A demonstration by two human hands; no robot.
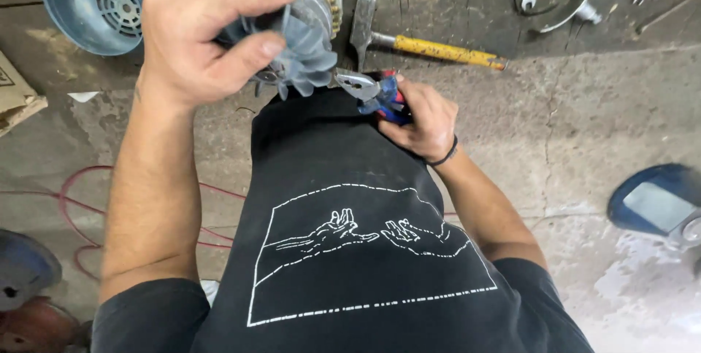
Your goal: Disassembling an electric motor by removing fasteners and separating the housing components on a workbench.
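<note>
Fan (303, 46) gripped by left hand (201, 28); right hand (423, 119) holds pliers (372, 94).

Bench layout around a held fan and pliers

The fan (303, 39) is gripped by the left hand (201, 28); pliers (372, 92) are held just right of it by the right hand (423, 119). Behind lies a hammer (423, 45); far left, a cover (91, 2).

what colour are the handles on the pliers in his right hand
Blue and red, on the pliers held in the right hand; seen in the head view.
</note>
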